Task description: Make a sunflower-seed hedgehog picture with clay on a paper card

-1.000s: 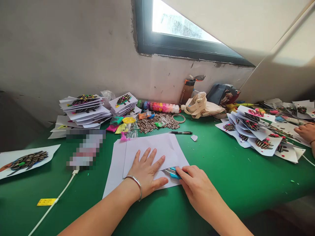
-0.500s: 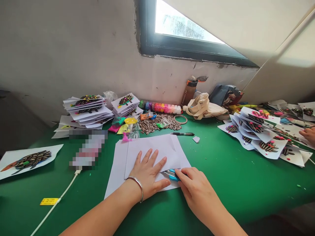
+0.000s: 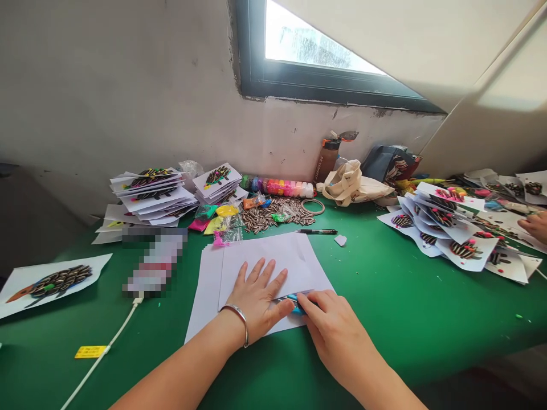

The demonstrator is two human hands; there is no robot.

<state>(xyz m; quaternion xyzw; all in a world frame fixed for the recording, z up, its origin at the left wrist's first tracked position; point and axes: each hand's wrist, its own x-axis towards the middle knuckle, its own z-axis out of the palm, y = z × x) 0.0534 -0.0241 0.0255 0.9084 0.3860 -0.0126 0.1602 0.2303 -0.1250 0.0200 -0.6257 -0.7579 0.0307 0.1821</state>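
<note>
My left hand, with a silver bangle at the wrist, lies flat with fingers spread on a white sheet of paper. More white sheets lie underneath it. A blue utility knife is gripped in my right hand, close by the left thumb. The knife's front end reaches under the near edge of the top sheet, so its blade is hidden. Beyond the paper lie a black pen and a small paper scrap.
Seed-decorated pictures stand in stacks at left and right. Sunflower seeds, bagged clay, a tape roll, a bottle and a cloth bag line the back. Another person's hand shows far right.
My right hand and the utility knife have slid a little to the left, toward my left thumb. My left hand stays pressed on the paper.
</note>
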